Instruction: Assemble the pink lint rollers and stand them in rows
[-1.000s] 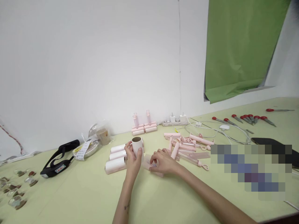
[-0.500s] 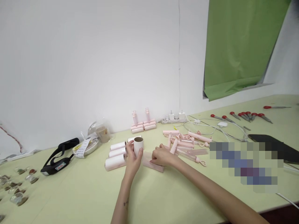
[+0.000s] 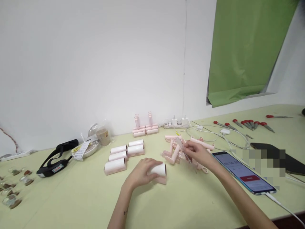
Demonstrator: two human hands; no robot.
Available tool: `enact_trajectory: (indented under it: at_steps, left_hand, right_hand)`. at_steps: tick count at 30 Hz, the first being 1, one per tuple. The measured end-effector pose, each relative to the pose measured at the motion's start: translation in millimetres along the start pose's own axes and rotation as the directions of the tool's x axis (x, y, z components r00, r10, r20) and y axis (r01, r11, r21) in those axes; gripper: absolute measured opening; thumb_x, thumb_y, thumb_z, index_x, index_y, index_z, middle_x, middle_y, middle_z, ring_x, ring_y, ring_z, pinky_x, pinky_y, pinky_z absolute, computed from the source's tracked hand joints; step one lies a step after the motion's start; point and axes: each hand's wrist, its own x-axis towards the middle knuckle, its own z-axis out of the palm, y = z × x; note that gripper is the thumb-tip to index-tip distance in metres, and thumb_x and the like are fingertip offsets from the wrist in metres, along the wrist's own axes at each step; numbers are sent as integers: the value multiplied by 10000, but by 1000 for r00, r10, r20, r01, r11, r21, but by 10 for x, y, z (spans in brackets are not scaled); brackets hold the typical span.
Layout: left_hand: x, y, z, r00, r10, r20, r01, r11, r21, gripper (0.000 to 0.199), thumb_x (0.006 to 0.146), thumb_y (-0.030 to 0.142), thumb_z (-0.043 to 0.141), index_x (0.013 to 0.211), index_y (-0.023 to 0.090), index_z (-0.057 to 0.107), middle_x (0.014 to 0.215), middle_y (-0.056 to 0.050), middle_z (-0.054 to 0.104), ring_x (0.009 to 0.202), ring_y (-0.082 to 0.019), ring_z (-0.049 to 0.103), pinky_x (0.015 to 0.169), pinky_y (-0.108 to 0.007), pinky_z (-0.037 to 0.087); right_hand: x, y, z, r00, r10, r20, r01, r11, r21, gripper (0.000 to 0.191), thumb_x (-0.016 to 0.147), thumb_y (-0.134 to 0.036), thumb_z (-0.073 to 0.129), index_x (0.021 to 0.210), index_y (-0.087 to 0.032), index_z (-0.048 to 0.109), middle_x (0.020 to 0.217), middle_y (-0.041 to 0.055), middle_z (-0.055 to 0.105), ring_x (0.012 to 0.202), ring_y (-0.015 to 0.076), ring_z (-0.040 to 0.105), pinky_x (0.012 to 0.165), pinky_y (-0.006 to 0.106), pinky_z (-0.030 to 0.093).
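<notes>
My left hand (image 3: 145, 173) is wrapped over a white paper roll (image 3: 161, 169), which lies on its side with its hollow end facing right. Under the roll shows a pinkish translucent cover (image 3: 162, 181) on the table. My right hand (image 3: 196, 152) pinches a thin translucent pink piece (image 3: 179, 143), tilted up over the pile; its full shape is partly hidden by the fingers. Beneath that hand lie jumbled pink roller handles (image 3: 175, 154), some with heart-shaped loops. Left of my hands, several white rolls (image 3: 115, 165) rest in pinkish covers in two groups.
By the wall stand pink roller sets (image 3: 145, 129) and a power strip (image 3: 176, 124) with cables. A phone (image 3: 243, 171) and red-ended tools (image 3: 249, 124) are on the right. A black strap (image 3: 57, 159), a bagged cup (image 3: 103, 136) and small clear items (image 3: 14, 187) are left.
The white roll went from upright in my left hand to lying on its side in the cover, lower and to the right. My right hand moved right and now lifts a translucent piece.
</notes>
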Motion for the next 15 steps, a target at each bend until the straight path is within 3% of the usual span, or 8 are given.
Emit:
enact_trajectory:
  at_steps: [2,5,12,15]
  left_hand:
    - [-10,0,27,997,-33,69,30,999,42,359,766,296,488,1125,290,485,1033,-26,563,943,-207,495,830,-331,372]
    - [-32,-4,51,996,-70,54,64,993,104,370,774,296,463,1143,275,467,987,-42,535,913,-210,479,799,-332,383]
    - [-51,57,36,1000,2,-19,0,996,87,436,794,236,398,1228,270,376,1024,-52,460,936,-179,458,821,-304,385]
    - [-62,39,32,1000,24,-7,-23,986,163,470,771,214,407,1236,275,376,1029,-58,449,908,-188,461,801,-325,392]
  right_hand:
    - [-133,67,-5,998,54,-17,-51,987,154,236,719,-388,479,582,-201,432,446,-37,504,413,121,479,441,237,372]
    - [-285,108,55,997,70,40,-78,965,251,235,712,-413,501,622,-201,457,437,-45,496,380,112,455,420,237,377]
    - [-387,52,222,993,36,114,-73,936,344,275,732,-447,496,627,-196,450,437,-57,469,380,100,449,396,222,381]
    - [-405,50,284,988,32,151,-85,930,358,292,749,-464,481,647,-191,459,455,-54,478,376,93,447,404,219,379]
